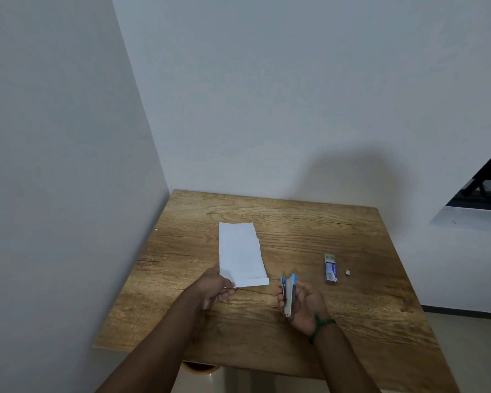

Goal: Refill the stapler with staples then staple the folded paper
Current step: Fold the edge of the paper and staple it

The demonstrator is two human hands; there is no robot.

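A folded white paper [241, 253] lies flat on the wooden table [295, 222], left of centre. My left hand [214, 287] pinches its near left corner. My right hand [302, 303] holds a small silver stapler with blue tips [289, 293] upright, just right of the paper's near edge and above the table. A small box of staples [330, 268] lies to the right of the stapler. Beside the box sits a tiny strip of staples [348, 272].
The table stands in a corner, with white walls to the left and behind. A dark window frame [482, 188] is at the far right. A round wooden object [199, 367] shows under the table's near edge. Pale floor is visible below.
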